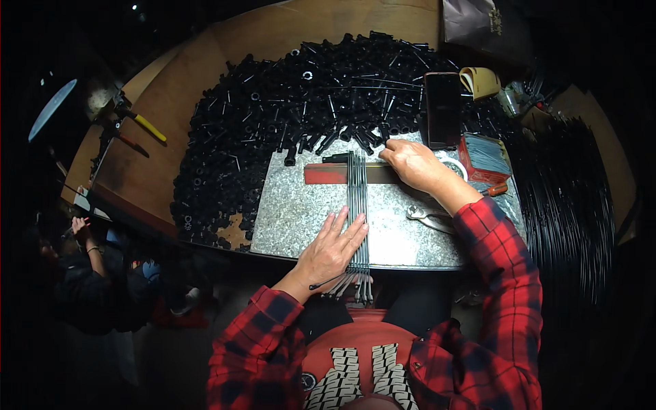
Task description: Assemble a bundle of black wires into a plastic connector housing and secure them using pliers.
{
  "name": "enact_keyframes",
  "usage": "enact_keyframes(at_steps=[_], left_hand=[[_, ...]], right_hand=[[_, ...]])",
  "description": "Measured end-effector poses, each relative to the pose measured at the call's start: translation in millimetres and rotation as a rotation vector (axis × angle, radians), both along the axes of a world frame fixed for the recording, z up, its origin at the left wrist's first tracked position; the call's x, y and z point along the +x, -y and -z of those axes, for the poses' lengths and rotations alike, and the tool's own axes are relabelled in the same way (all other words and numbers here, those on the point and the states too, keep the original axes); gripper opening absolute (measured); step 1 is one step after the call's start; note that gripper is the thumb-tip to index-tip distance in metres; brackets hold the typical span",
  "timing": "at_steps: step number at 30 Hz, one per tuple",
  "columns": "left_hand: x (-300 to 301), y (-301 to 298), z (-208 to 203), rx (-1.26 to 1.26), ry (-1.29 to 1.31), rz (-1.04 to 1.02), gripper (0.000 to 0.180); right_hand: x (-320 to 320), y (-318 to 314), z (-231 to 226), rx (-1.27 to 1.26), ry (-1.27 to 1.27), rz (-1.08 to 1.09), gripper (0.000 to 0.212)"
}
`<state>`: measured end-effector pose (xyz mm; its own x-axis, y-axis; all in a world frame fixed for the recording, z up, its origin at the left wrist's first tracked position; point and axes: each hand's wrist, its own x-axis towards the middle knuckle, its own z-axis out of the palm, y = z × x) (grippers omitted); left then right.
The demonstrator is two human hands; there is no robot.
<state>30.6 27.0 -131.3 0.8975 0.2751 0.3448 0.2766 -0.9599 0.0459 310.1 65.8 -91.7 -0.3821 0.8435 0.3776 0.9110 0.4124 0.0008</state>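
Note:
A bundle of thin dark rods (357, 195) lies lengthwise on the speckled metal-looking board (287, 212), its near ends fanned out past the front edge. My left hand (328, 251) lies against it with fingers stretched out flat, the tips touching the rods; its thumb is hidden. Under the far part of the bundle runs a red and dark bar (326, 174). Beside its right part, my right hand (413, 164) has its fingers pressed together at the edge of a heap of black tubular fittings (273, 102). What those fingertips pinch is hidden.
A phone (443, 109) stands at the heap's right. Near it are a red box of thin pieces (485, 158), a white ring (454, 167), an orange-handled tool (495, 189) and pliers (430, 219). Long black rods (567, 198) hang at the right. Another person's hand (82, 229) shows far left.

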Motion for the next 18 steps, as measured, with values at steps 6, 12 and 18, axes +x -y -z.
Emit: enact_keyframes(at_steps=[6, 12, 18], left_hand=[[0, 1, -1, -0.026, 0.028, 0.008, 0.05], [-2, 6, -7, -0.133, 0.065, -0.001, 0.067], [-1, 2, -5, -0.072, 0.039, 0.006, 0.054]], right_hand=[[-10, 3, -4, 0.009, 0.018, 0.011, 0.037], [-14, 4, -9, -0.012, 0.104, 0.023, 0.043], [-11, 3, -7, -0.008, 0.108, 0.008, 0.046]])
